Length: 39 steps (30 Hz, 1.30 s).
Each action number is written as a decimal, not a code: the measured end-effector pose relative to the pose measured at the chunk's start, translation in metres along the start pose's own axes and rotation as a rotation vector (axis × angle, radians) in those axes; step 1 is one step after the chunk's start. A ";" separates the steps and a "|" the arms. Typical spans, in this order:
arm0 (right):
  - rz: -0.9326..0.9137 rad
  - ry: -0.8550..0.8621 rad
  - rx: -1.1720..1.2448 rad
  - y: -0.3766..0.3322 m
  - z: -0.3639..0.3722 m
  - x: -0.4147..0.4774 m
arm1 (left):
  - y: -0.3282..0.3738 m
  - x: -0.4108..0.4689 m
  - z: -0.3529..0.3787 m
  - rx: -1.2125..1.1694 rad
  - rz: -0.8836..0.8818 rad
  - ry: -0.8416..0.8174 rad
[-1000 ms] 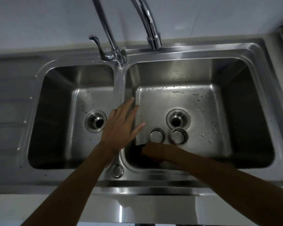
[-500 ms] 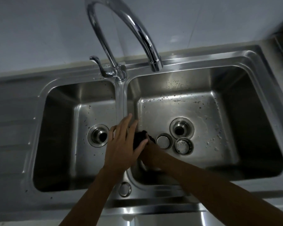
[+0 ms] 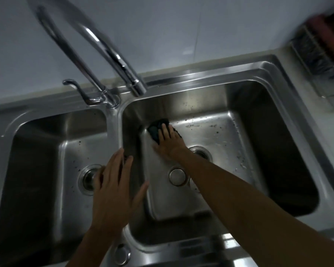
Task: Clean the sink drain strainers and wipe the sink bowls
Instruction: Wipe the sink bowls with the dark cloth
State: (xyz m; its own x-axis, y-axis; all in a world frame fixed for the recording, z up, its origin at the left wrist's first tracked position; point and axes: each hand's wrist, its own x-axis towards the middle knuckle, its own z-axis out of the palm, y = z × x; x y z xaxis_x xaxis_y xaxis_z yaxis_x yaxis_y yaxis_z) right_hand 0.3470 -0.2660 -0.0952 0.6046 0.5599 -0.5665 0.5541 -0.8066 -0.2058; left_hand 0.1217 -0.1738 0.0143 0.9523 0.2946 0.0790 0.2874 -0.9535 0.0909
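Note:
My right hand (image 3: 170,145) presses a dark cloth (image 3: 157,130) flat onto the far left corner of the right sink bowl (image 3: 229,135). My left hand (image 3: 115,187) rests open, fingers spread, on the divider between the two bowls. A round steel strainer (image 3: 177,176) lies on the right bowl's floor just left of my right forearm; a second one is mostly hidden under that arm. The right drain (image 3: 201,152) shows partly behind my wrist. The left bowl (image 3: 46,170) has its drain (image 3: 88,179) partly covered by my left fingers.
The curved faucet (image 3: 112,54) arches over the divider, its spout above the right bowl, with a lever handle (image 3: 75,87) to its left. A wire rack (image 3: 320,49) with a reddish item sits at the back right. Dark specks dot both bowls.
My right hand has slid the cloth from the near left side of the right bowl up to its far left corner. The view has tilted and moved closer. My left hand stays on the divider.

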 end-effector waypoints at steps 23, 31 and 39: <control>0.122 -0.360 -0.002 0.208 0.079 -0.200 | 0.014 0.004 -0.010 0.007 -0.038 0.054; 0.024 -0.176 -0.037 0.194 0.027 -0.110 | 0.011 0.006 -0.010 -0.025 -0.047 -0.044; 0.002 -0.264 -0.131 0.216 0.069 -0.171 | 0.008 0.004 -0.007 0.020 -0.043 -0.023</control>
State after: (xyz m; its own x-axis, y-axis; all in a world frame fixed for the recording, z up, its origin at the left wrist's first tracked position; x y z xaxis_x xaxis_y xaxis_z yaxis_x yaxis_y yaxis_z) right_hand 0.3237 -0.5495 -0.0975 0.4456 0.4755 -0.7585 0.6325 -0.7669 -0.1092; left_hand 0.1267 -0.1798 0.0224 0.9412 0.3339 0.0522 0.3298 -0.9412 0.0734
